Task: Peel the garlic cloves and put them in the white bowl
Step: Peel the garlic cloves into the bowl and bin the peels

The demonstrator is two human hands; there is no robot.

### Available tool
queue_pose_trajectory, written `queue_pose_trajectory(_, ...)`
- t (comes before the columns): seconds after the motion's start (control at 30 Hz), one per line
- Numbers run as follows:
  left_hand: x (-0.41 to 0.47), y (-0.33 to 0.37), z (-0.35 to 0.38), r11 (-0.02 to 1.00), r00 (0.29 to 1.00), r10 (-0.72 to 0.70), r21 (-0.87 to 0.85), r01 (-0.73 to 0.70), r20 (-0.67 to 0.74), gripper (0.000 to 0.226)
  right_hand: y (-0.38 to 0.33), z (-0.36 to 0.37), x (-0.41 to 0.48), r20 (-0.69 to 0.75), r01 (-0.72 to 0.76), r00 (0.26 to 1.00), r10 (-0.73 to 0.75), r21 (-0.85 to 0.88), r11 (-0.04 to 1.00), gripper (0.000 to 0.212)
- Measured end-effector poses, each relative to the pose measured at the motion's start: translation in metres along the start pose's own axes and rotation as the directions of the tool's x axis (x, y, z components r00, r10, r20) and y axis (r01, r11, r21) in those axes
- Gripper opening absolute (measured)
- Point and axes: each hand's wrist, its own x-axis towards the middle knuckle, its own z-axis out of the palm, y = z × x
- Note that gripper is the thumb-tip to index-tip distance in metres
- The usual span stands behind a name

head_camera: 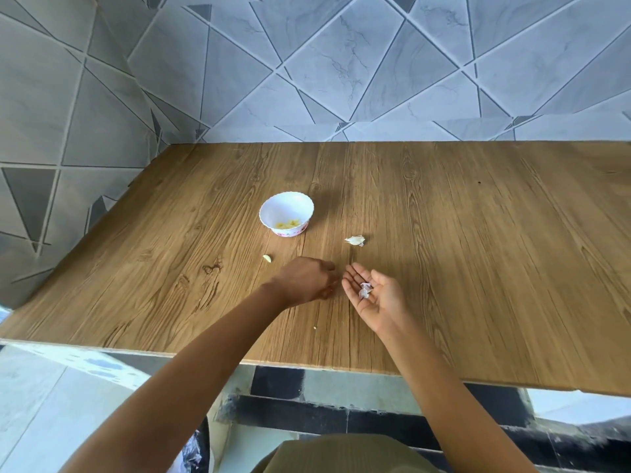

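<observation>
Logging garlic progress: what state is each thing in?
white bowl: upright, peeled cloves inside.
loose clove: on table, looks peeled.
garlic piece: on table, papery skin on.
right hand: open, palm up, skins on palm.
left hand: palm down, blurred, grip unclear.

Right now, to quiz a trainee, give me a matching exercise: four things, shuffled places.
Things: 1 white bowl; 2 small pale clove; 3 garlic piece with skin; 4 loose skins.
Places: a in the open palm of the right hand; b on the table left of the left hand; c holding yellow cloves; d on the table beyond the right hand.
Pairs: 1-c; 2-b; 3-d; 4-a.
</observation>
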Motion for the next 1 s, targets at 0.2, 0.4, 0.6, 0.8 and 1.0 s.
queue_pose_trajectory(0.2,-0.008,0.006,-0.003,0.847,0.927,-0.236,-0.529,0.05,-0.29,0.008,0.005,0.002,-0.002,-0.01,0.003,1.0,-0.003,-0.008,1.0,0.033)
queue_pose_trajectory(0.4,-0.005,0.031,-0.004,0.943,0.925,-0.154,-0.331,0.032,-0.347,0.024,0.01,0.005,-0.006,-0.019,-0.022,1.0,0.022,0.02,1.0,0.032)
queue_pose_trajectory(0.6,-0.008,0.035,-0.006,0.866,0.874,-0.342,-0.477,0.151,-0.345,0.01,0.01,0.007,-0.005,0.01,-0.033,0.999,0.033,0.033,0.999,0.03)
queue_pose_trajectory(0.8,-0.03,0.018,-0.002,0.828,0.925,-0.357,-0.503,0.248,-0.131,0.013,0.004,-0.004,-0.004,0.036,-0.002,0.999,-0.001,0.076,0.997,0.032)
queue_pose_trajectory(1.0,-0.052,0.027,0.011,0.854,0.963,-0.269,-0.464,0.237,-0.003,0.015,0.01,-0.006,-0.002,0.046,-0.029,0.999,0.027,0.044,0.999,0.035)
